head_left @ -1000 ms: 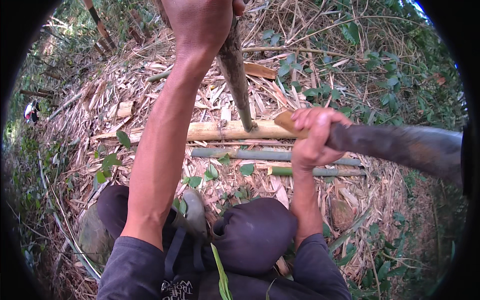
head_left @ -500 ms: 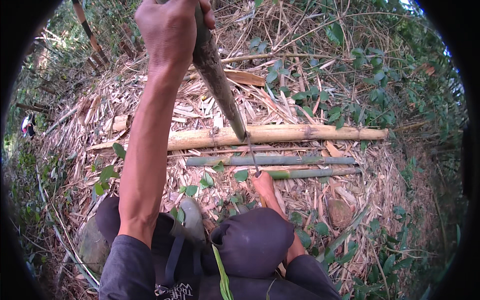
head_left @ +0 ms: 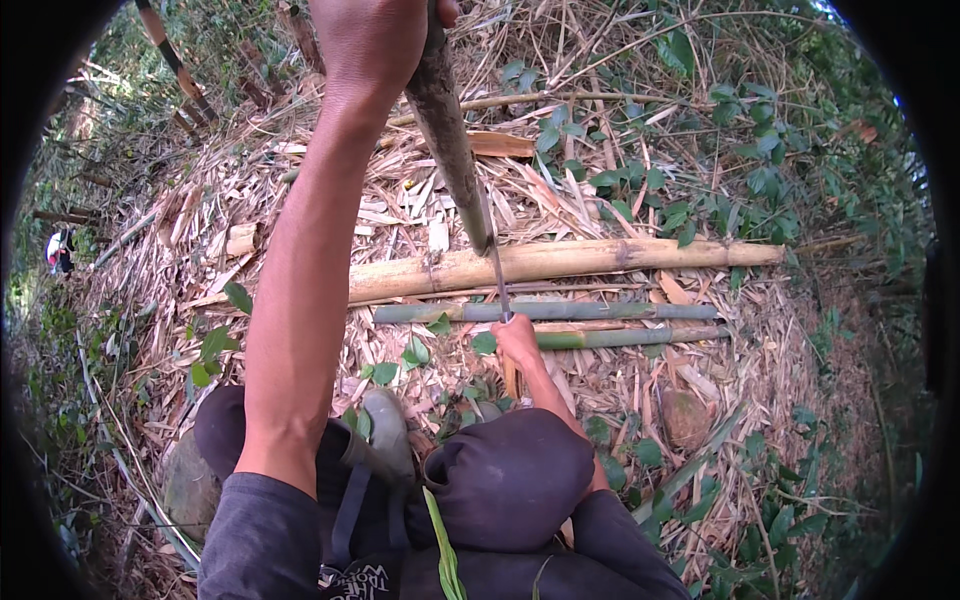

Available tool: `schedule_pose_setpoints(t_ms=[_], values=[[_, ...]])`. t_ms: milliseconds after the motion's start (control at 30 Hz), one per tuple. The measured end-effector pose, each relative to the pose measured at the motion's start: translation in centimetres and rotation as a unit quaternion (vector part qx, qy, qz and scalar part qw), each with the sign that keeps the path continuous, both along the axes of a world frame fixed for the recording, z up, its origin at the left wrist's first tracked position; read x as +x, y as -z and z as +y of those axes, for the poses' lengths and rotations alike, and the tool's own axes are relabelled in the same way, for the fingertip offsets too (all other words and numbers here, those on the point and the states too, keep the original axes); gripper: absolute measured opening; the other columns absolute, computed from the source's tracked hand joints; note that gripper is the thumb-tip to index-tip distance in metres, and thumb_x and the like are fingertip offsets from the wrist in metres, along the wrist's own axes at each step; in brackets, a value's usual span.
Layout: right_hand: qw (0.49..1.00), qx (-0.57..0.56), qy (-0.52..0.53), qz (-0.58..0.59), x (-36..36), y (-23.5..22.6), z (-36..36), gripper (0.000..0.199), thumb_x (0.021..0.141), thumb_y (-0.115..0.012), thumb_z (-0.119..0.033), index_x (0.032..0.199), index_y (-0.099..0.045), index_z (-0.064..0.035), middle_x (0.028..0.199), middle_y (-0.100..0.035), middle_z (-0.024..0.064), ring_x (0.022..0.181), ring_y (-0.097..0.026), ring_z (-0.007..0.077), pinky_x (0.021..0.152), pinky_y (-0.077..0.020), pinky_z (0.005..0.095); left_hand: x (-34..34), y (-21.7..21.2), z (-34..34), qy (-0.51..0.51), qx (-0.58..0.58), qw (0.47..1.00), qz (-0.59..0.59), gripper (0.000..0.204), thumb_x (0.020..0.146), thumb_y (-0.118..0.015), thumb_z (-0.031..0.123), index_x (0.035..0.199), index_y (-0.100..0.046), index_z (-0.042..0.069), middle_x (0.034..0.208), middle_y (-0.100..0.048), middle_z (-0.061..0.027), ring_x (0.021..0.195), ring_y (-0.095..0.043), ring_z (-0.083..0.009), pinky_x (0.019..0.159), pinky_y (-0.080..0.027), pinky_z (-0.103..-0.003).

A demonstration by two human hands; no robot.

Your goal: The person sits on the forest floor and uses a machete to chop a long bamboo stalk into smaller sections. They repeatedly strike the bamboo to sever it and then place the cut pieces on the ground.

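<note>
Outdoor surroundings, six entries, by clock face about the view's centre.
12: flat orange-brown wood slab (head_left: 502, 146). 2: broad-leaved green foliage (head_left: 768, 180). 4: rounded reddish-brown stone (head_left: 687, 420), beside dry straw-coloured chips (head_left: 745, 385). 8: larger rounded grey-green stone (head_left: 190, 485). 10: slanting dark-and-tan slender stem (head_left: 172, 58).

Outdoor work spot in a woodland thicket
Over my remote feed I see pale shavings (head_left: 385, 207) strewn underfoot, a leaning stalk (head_left: 179, 65) at far left, tangled dry twigs (head_left: 560, 45) far off and leafy plants (head_left: 768, 182) to the right
</note>
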State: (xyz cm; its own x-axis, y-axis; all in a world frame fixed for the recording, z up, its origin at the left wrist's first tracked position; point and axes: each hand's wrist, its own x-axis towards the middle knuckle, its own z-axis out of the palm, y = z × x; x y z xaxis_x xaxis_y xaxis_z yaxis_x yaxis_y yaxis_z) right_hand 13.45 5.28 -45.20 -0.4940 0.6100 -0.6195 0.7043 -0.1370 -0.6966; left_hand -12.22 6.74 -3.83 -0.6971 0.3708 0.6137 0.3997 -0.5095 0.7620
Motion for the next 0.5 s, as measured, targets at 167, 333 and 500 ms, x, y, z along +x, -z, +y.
schedule_pose_setpoints(t_ms=[167, 333, 500], values=[[0.968, -0.194, 0.086, 0.133, 0.0, -2.2, -0.3, 0.015, 0.081, -0.061, -0.007, 0.069, -0.052, -0.0043, 0.057, -0.049, 0.0022, 0.04, -0.048, 0.013, 0.036, -0.043, 0.03, -0.1, 0.0, -0.2, -0.008, -0.02, 1.0, -0.02, 0.028, 0.088, -0.067, 0.029, 0.077, -0.056, 0.006, 0.055, -0.053, 0.0001, 0.043, -0.051, -0.0082, 0.039, -0.04, -0.022], [0.967, -0.207, 0.08, 0.128, 0.9, -2.7, 0.3, 0.013, 0.08, -0.062, -0.008, 0.072, -0.053, -0.0041, 0.058, -0.052, 0.0028, 0.041, -0.05, 0.0129, 0.037, -0.0439, 0.031, 0.3, -1.2, -1.5, -0.035, -0.008, 0.997, -0.061, 0.028, 0.087, -0.069, 0.029, 0.078, -0.056, 0.006, 0.054, -0.051, 0.0005, 0.042, -0.052, -0.0086, 0.038, -0.04, -0.023], [0.999, 0.025, 0.02, -0.008, 0.4, -4.1, -1.3, 0.017, 0.081, -0.062, -0.016, 0.078, -0.056, -0.0003, 0.062, -0.058, 0.0083, 0.048, -0.058, 0.017, 0.041, -0.0466, 0.033, 1.8, -2.9, -4.3, -0.071, 0.006, 0.997, -0.026, 0.03, 0.085, -0.069, 0.032, 0.078, -0.057, 0.005, 0.055, -0.052, -0.0011, 0.042, -0.051, -0.0087, 0.039, -0.042, -0.023]])
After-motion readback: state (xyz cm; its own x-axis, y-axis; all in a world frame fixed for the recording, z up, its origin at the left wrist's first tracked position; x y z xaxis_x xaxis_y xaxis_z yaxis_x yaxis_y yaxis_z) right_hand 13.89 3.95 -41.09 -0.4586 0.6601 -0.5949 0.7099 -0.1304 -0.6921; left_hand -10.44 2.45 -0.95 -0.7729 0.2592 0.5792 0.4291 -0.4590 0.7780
